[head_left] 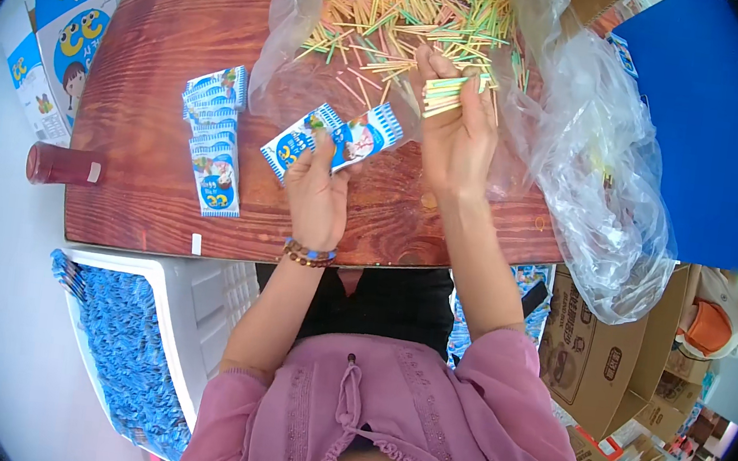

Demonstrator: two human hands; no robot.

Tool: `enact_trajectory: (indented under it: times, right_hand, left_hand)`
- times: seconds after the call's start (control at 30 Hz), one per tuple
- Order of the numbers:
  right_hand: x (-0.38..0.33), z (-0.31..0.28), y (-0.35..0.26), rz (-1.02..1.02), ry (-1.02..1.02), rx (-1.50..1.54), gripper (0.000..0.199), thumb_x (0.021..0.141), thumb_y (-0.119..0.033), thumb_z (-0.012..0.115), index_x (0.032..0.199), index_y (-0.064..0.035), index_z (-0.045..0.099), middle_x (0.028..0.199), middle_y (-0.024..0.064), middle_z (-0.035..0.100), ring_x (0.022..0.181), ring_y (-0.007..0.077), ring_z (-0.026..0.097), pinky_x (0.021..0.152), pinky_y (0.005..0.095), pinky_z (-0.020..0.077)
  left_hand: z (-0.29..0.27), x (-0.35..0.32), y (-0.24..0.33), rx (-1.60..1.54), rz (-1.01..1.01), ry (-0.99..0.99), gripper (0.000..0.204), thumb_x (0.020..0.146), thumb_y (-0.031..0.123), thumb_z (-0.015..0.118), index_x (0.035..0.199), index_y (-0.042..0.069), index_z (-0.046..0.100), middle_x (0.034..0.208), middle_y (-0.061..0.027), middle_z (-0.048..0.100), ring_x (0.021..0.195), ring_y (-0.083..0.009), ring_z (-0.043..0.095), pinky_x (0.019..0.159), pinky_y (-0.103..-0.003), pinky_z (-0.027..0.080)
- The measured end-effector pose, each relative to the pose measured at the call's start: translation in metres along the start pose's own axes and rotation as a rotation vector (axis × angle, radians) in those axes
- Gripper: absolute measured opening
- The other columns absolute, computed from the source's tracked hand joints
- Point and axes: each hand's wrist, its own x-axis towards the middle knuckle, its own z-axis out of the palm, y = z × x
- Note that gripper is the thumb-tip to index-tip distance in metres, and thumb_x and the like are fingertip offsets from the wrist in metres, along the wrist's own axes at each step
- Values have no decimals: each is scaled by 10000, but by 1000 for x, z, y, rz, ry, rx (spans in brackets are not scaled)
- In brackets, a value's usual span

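Centrally, the left hand (pixel 317 193) grips a blue-and-white packet (pixel 333 143); the right hand (pixel 456 131) pinches a bundle of pastel sticks (pixel 446 94) over a clear bag (pixel 577 163). More packets (pixel 216 136) lie stacked left; brown boxes (pixel 592 347) sit lower right.

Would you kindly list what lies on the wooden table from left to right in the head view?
Red bottle → row of blue-and-white packets → left hand holding a packet → right hand gripping a bundle of coloured sticks → crumpled clear plastic bag.
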Motion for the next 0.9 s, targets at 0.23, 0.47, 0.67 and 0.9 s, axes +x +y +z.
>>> enact_trajectory:
  times: [0.23,0.47,0.67,0.9]
  right_hand:
    - [-22,25,18,-129,-7,-76,183,991,-157,405,1093,-9,442,1142,230,578,1164,333,516,1032,435,389]
    - [-41,27,32,-191,-9,-243,191,995,-156,383,1103,-5,423,1172,261,557,1133,298,534,1014,414,388]
    - [-55,34,34,-83,11,-352,242,995,-169,381,1146,3,460,1240,219,533,1140,243,513,1001,371,375]
    - [-46,37,11,-255,-377,-1001,417,985,-240,403,1332,-9,431,1463,212,287,1371,314,265,1111,409,218]
  left_hand:
    - [2,-5,-2,-44,27,16,183,947,209,566,1001,54,646,935,-7,653,846,-103,623,748,-301,527]
    - [-3,-5,-2,-81,32,37,182,948,174,561,1054,49,639,993,-2,644,902,-92,604,791,-296,514]
    - [-13,-1,-6,-64,100,26,155,950,142,549,1042,49,634,1011,-13,645,898,-96,609,803,-296,516]
    - [-19,7,0,-275,-16,-39,191,951,131,538,1117,49,584,1094,-46,636,990,-149,616,870,-335,515]
